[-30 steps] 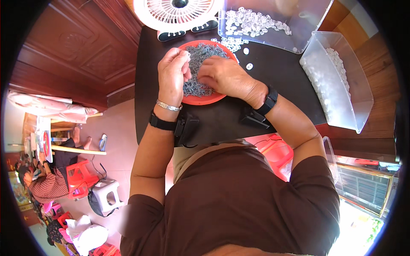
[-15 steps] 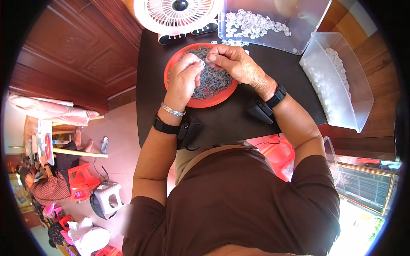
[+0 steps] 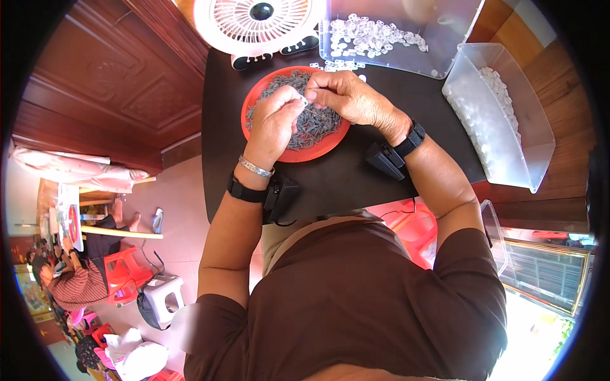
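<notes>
Over a round red tray (image 3: 305, 155) heaped with small grey screw-like pieces (image 3: 312, 132), both hands meet at the fingertips. My left hand (image 3: 274, 124) is closed in a pinch on a small white plastic piece (image 3: 304, 101), whose edge shows past the thumb. Right beside it, my right hand (image 3: 352, 98) has thumb and forefinger pressed together against the same spot. Whatever lies between the right fingertips is too small to make out. More flat white pieces (image 3: 343, 65) lie on the black table (image 3: 333, 184) just beyond the tray.
A white fan (image 3: 262, 11) stands at the back left. Behind the tray sits a clear bin (image 3: 394, 66) with loose white pieces; another translucent bin (image 3: 492, 152) of white pieces is at the right. Far left, a person in a striped top (image 3: 79, 282) sits near a red stool (image 3: 121, 273).
The right fingertips have come down and closed in on the white piece in my left hand. The whole view has shifted slightly.
</notes>
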Motion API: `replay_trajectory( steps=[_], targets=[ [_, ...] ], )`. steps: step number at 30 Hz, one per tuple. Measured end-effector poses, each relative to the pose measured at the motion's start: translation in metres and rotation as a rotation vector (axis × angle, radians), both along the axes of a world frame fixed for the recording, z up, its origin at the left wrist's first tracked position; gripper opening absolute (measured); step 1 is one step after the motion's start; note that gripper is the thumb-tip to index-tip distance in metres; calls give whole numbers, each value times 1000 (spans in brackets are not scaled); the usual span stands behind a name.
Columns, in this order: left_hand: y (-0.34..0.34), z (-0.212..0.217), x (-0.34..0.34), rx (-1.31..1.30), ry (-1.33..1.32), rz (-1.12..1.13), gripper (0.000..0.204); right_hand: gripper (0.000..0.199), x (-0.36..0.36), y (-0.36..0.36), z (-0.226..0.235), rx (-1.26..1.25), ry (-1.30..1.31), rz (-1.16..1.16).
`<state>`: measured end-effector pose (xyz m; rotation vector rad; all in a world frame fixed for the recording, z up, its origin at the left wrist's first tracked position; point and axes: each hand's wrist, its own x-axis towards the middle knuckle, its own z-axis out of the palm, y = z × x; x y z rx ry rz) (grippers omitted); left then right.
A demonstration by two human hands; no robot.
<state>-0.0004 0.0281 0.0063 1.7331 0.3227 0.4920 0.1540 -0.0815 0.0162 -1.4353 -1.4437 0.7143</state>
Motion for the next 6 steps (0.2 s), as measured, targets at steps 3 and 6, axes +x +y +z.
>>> replay_trajectory(
  steps=[3,6],
  targets=[
    [0,1,0,-4,-11,3,15,15,0,-1,2,-13,-39,-11],
    [0,0,0,19,-1,15,15,10,1,-2,2,-45,43,-13]
  ],
)
